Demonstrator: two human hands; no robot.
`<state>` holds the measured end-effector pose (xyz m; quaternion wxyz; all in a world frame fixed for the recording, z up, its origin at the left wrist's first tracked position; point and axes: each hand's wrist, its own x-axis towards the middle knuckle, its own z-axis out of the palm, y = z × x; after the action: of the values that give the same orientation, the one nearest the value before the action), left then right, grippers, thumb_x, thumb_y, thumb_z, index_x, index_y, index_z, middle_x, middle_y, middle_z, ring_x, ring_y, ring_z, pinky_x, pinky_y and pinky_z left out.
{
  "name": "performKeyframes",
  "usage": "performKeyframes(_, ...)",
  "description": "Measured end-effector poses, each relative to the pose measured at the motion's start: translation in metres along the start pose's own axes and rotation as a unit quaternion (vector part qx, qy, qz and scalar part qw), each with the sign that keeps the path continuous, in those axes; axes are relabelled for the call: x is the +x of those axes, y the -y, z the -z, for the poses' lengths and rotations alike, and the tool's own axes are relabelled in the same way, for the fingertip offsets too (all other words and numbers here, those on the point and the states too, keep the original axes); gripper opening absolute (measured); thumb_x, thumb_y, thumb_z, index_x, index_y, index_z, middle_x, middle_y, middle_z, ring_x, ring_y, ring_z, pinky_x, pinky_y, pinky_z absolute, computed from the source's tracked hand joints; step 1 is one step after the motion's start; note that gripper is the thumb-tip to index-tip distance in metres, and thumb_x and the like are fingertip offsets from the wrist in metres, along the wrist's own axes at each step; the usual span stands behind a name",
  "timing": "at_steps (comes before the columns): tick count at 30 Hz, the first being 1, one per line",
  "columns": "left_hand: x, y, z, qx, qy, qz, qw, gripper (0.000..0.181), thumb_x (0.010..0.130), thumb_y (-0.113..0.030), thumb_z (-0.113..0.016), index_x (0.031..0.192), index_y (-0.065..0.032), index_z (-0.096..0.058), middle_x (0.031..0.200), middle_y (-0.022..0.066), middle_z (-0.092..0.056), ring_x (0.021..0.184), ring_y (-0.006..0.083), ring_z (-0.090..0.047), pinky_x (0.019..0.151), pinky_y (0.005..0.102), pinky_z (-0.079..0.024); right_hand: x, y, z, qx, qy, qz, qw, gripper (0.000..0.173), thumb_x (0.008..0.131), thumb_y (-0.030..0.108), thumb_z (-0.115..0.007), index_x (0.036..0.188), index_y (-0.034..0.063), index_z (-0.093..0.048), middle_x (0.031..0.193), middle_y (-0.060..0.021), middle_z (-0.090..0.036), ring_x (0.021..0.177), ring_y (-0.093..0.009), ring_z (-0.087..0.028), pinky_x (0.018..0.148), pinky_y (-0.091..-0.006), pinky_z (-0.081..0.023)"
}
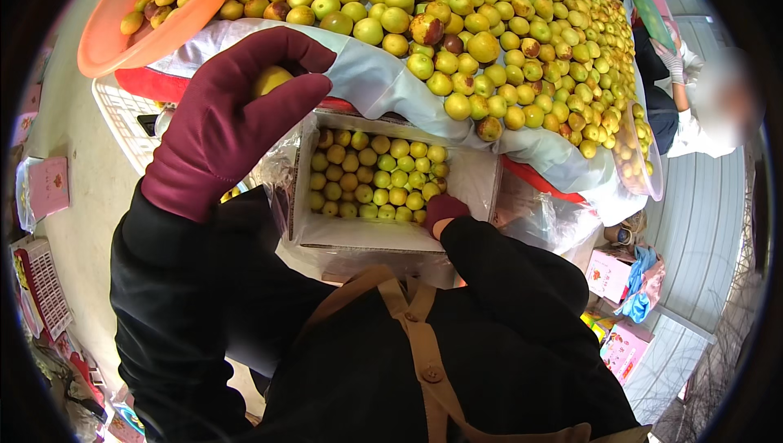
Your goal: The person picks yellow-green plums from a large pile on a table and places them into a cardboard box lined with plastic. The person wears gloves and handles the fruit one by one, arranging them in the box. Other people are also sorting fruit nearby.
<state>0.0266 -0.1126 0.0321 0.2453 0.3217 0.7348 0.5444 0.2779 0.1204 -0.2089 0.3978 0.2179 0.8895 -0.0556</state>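
My left hand (226,119), in a maroon glove, is raised over the left end of a cardboard box (367,236). A yellow-green jujube (271,81) rests in its curled palm, partly hidden by thumb and fingers. Inside the box, neat rows of jujubes (379,175) cover the bottom from the left wall to past the middle. My right hand (446,209), also gloved in maroon, reaches into the box at the near right end of the rows. It is beside the last fruits, its fingers mostly hidden, so its grip cannot be made out.
Beyond the box, a large heap of jujubes (489,45) lies on a pale cloth (361,79). An orange basin (101,45) of fruit stands at upper left, a clear pink basin (651,167) at right. Another person's gloved hand (671,60) holds a green object (651,18).
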Motion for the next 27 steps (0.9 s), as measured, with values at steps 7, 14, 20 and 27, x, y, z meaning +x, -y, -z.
performKeyframes(7, -0.001, 0.002, 0.003, -0.005, -0.005, -0.005, 1.000, 0.023, 0.085, -0.016, -0.062, 0.105, -0.0045, -0.059, 0.090, -0.0026, -0.055, 0.079, 0.0053, -0.049, 0.072, 0.0206, -0.042, 0.002, -0.009, -0.027, 0.085, -0.030, 0.056, 0.994, 0.028, 0.076, 0.021, -0.058, 0.099, 0.0039, -0.056, 0.097, -0.0198, -0.062, 0.091, -0.036, -0.059, 0.077, -0.0428, -0.048)
performKeyframes(14, -0.005, 0.002, 0.005, -0.001, -0.008, 0.010, 1.000, 0.024, 0.085, -0.016, -0.062, 0.105, -0.0044, -0.059, 0.089, -0.0026, -0.055, 0.078, 0.0057, -0.049, 0.071, 0.0209, -0.042, 0.013, -0.014, 0.015, 0.063, 0.070, 0.103, 0.990, 0.044, 0.070, 0.030, -0.062, 0.105, 0.0037, -0.055, 0.107, -0.0212, -0.059, 0.097, -0.036, -0.057, 0.081, -0.0410, -0.047)
performKeyframes(20, -0.001, -0.003, 0.003, -0.010, -0.006, 0.018, 1.000, 0.024, 0.084, -0.015, -0.062, 0.105, -0.0048, -0.059, 0.090, -0.0025, -0.055, 0.078, 0.0054, -0.048, 0.071, 0.0210, -0.041, 0.037, -0.034, 0.025, 0.222, -0.116, 0.045, 0.967, 0.045, 0.075, 0.025, -0.062, 0.117, 0.0117, -0.053, 0.111, -0.0172, -0.056, 0.105, -0.033, -0.053, 0.090, -0.0399, -0.043)
performKeyframes(27, -0.001, 0.000, 0.004, 0.010, -0.006, 0.025, 1.000, 0.023, 0.084, -0.014, -0.062, 0.105, -0.0049, -0.059, 0.089, -0.0026, -0.054, 0.078, 0.0056, -0.049, 0.070, 0.0208, -0.042, 0.052, -0.019, 0.017, 0.174, -0.061, -0.020, 0.983, 0.045, 0.075, 0.025, -0.062, 0.117, 0.0127, -0.052, 0.116, -0.0160, -0.053, 0.109, -0.033, -0.050, 0.092, -0.0402, -0.042)
